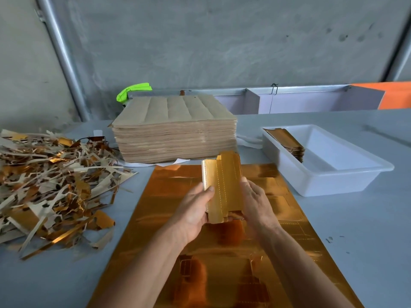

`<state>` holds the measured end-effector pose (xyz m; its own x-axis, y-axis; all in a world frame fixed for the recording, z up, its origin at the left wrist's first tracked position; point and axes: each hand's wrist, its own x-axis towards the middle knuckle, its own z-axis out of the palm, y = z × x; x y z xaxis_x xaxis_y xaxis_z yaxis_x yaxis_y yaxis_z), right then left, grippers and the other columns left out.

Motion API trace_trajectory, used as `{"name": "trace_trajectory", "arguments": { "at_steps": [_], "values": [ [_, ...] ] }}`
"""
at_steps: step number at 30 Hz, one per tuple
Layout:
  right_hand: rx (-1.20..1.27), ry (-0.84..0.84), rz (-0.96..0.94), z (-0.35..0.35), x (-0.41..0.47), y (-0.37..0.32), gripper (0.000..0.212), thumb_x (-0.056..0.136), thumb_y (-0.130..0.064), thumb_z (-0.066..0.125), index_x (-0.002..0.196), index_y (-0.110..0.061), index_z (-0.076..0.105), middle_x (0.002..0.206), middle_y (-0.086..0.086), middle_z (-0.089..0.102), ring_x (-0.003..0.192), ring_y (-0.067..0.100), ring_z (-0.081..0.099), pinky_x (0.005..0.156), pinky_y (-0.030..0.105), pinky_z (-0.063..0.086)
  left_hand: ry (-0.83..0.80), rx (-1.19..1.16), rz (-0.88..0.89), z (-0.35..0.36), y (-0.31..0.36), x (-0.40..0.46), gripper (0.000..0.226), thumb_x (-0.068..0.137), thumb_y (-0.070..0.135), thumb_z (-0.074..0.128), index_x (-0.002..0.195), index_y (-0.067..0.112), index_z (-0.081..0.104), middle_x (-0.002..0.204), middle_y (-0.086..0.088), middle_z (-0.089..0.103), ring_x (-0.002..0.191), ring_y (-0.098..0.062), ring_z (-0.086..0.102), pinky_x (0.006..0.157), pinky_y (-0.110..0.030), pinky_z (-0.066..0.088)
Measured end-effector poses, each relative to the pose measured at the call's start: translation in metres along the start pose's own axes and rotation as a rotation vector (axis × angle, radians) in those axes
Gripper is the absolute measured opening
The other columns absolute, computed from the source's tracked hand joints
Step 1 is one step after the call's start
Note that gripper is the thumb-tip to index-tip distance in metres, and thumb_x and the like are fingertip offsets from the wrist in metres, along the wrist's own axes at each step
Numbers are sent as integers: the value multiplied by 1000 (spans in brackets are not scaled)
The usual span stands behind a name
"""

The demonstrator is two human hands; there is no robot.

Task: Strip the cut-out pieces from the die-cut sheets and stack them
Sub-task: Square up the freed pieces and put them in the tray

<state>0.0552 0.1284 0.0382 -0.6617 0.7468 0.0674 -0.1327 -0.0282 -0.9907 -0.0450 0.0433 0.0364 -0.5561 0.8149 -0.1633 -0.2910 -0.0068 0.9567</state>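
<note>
Packaging workshop: bare concrete wall [222, 41], tall stack of die-cut sheets [175, 130], heap of trimmed scrap [51, 181].

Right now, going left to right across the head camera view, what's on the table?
Heap of gold and grey paper scrap strips → tall stack of brown die-cut sheets → bundle of gold cut-out pieces gripped between left hand and right hand → white plastic tub.

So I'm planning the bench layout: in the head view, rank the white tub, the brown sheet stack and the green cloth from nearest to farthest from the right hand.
From the right hand, which holds the gold pieces:
1. White tub, to its right.
2. Brown sheet stack, beyond it and left; not much farther than the tub.
3. Green cloth, behind the stack's far left corner.
</note>
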Motion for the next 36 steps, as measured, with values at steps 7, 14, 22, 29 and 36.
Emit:
{"name": "trace_trajectory", "arguments": {
  "at_steps": [7, 14, 22, 29, 36],
  "values": [
    [-130, 49, -49, -11, 5, -3, 20, 102, -27, 32, 87, -18, 43, 86, 4, 50, 77, 19, 51, 70, 35, 53, 170, 43, -34, 35, 6, 11, 55, 97, 29, 49, 147, 26, 27, 152, -2, 33, 138, -24, 33, 115, -49, 24],
    [-185, 71, 87, -50, 34, -31, 17, 102, -25, 37, 93, -18, 50, 93, -2, 55, 77, 11, 58, 47, 21, 52, 137, 96, -103, 63, 26, 38, 34, 98, 15, 48, 131, 9, 49, 125, -14, 59, 112, -31, 57, 94, -54, 48],
    [-174, 132, 126, -91, 61, -50, 21, 91, -4, 58, 109, -14, 57, 99, 8, 68, 71, 20, 71, 65, 35, 60, 227, 44, -58, 95, 42, 83, 10, 92, 4, 55, 99, 5, 62, 94, -16, 69, 85, -28, 66, 77, -45, 56],
    [-67, 324, 80, -141, 99, -75, 17, 88, 0, 61, 87, -16, 56, 81, 3, 63, 50, 11, 67, 43, 19, 50, 113, -8, 30, 142, 60, 127, 11, 88, -5, 58, 97, -1, 63, 94, -17, 70, 81, -27, 70, 59, -36, 60],
    [-59, 420, 185, -191, 135, -75, 13, 87, 6, 58, 89, -7, 60, 79, 10, 66, 51, 16, 68, 44, 21, 51, 122, 116, 95, 187, 44, 174, 18, 84, -3, 65, 99, 5, 60, 95, -11, 67, 78, -22, 70, 62, -32, 60]
  ]
}}
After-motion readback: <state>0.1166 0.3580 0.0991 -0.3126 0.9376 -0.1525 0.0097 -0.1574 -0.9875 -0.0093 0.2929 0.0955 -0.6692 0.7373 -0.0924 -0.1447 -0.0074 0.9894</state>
